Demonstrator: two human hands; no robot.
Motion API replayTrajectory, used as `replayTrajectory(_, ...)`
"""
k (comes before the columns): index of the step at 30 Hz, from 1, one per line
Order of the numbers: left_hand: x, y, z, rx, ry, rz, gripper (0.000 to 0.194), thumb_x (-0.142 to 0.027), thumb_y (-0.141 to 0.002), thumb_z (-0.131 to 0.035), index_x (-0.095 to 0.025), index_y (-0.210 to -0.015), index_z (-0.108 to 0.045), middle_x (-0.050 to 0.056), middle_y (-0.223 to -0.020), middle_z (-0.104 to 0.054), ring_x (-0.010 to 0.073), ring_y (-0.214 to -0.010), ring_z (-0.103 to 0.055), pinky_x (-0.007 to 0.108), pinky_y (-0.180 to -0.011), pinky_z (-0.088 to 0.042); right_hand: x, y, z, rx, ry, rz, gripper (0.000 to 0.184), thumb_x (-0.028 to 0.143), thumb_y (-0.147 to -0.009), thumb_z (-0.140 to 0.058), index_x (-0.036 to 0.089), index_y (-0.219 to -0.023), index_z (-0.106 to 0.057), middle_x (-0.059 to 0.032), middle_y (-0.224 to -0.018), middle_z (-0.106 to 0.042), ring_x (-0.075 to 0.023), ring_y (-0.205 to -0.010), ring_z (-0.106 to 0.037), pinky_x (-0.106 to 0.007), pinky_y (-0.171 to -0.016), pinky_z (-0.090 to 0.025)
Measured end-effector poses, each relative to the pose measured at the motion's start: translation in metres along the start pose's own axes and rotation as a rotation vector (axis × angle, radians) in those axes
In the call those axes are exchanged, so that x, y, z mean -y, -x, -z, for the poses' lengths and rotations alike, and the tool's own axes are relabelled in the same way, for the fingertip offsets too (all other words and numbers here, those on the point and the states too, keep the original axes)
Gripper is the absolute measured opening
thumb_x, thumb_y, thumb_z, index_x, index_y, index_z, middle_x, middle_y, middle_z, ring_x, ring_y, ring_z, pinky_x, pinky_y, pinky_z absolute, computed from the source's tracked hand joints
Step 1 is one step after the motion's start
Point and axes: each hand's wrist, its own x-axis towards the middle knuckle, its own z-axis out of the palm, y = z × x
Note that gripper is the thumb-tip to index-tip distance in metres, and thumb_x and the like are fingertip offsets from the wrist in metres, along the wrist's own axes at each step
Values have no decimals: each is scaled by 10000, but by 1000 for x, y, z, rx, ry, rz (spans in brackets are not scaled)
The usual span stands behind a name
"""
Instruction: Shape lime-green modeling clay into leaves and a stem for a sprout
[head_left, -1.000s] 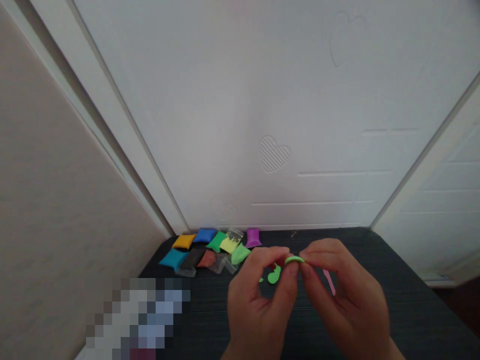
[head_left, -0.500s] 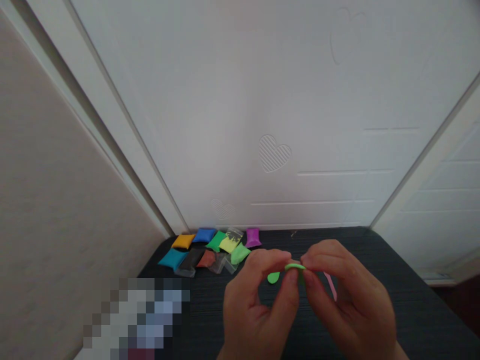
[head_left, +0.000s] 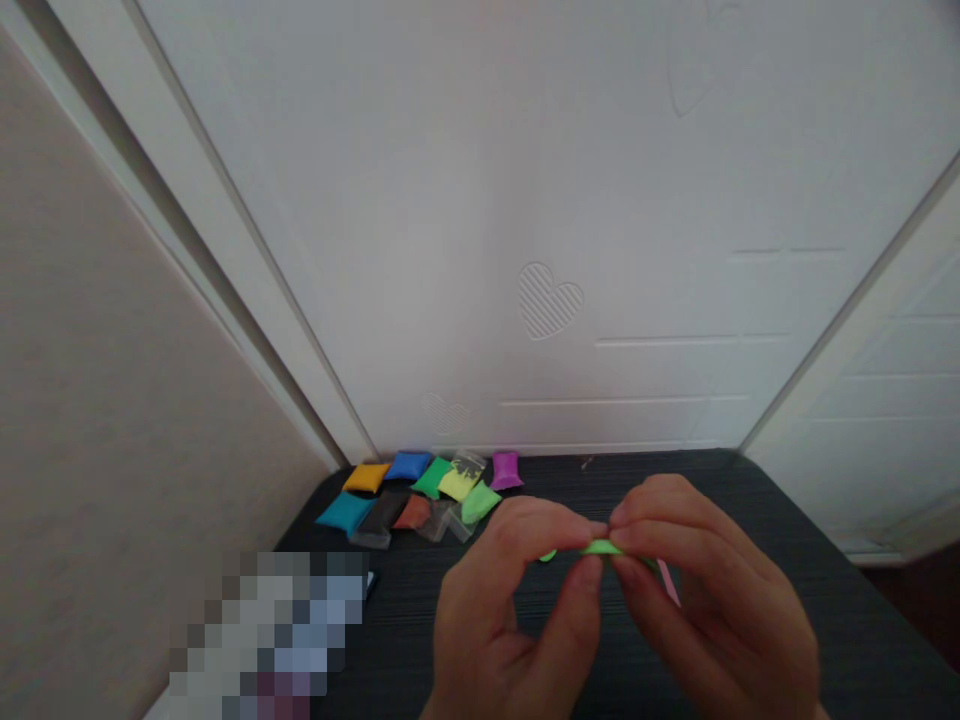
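Both my hands pinch one small flat piece of light green clay (head_left: 602, 547) between thumbs and forefingers, held above the dark table (head_left: 787, 530). My left hand (head_left: 510, 620) grips its left end and my right hand (head_left: 712, 610) its right end. A second bit of green clay (head_left: 548, 555) shows just behind my left fingers, on the table. A thin pink stick (head_left: 668, 582) lies under my right hand, mostly hidden.
Several small coloured clay packets (head_left: 420, 492) lie at the table's far left: orange, blue, green, yellow, purple, teal, black, red. A white panelled wall (head_left: 547, 250) with embossed hearts rises right behind the table. A pixelated patch (head_left: 270, 630) covers the near left corner.
Both hands have sunk a little lower and nearer with the green piece. The loose green bit on the table is now mostly hidden behind my left fingers.
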Motion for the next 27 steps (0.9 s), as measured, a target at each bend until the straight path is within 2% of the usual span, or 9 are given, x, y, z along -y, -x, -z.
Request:
replayTrajectory(3, 0, 0, 1, -43, -11, -50, 240, -40, -679, -572, -203, -854, -591, 9, -781, -637, 141, -765, -590, 270, -730, -475, 0, 1, -1, 1, -32, -34, 355, -12, -681, -566, 191, -972, -551, -54, -887, -579, -182, -847, -542, -331, -687, -477)
replayTrajectory(9, 0, 0, -1, -40, -7, -29, 215, -38, -678, -586, -204, -815, -601, 12, -727, -633, 146, -710, -587, 278, -685, -483, 3, 1, -2, -24, -72, -57, 347, 18, -713, -536, 200, -1008, -543, -49, -851, -607, -177, -798, -567, -332, -666, -476)
replayTrajectory(13, -1, 0, -2, -11, -2, -104, 266, -13, -659, -589, -210, -838, -598, 12, -746, -639, 147, -725, -583, 292, -722, -473, 4, -1, 0, -41, -12, -17, 321, 27, -708, -542, 204, -976, -555, -39, -823, -627, -173, -761, -583, -362, -712, -457)
replayTrajectory(20, 2, -2, 4, 23, 9, -100, 292, -6, -648, -593, -196, -870, -586, 3, -757, -625, 128, -738, -573, 247, -694, -478, 7, -4, 1, -29, -27, -16, 284, 11, -692, -545, 181, -919, -570, -36, -815, -617, -168, -780, -579, -372, -792, -430)
replayTrajectory(23, 1, -1, 6, 24, 12, -103, 318, -3, -642, -599, -205, -886, -580, -4, -768, -626, 126, -746, -575, 244, -702, -479, 8, -5, 2, -24, -34, -33, 282, 27, -698, -553, 191, -927, -573, -37, -813, -622, -174, -784, -581, -352, -745, -452)
replayTrajectory(27, -2, 1, 3, -31, 17, -62, 311, -1, -653, -592, -214, -879, -583, -9, -781, -627, 129, -762, -579, 258, -737, -475, 9, -5, 3, -18, -62, -55, 286, 42, -703, -567, 210, -934, -575, -32, -794, -630, -175, -761, -587, -319, -668, -474)
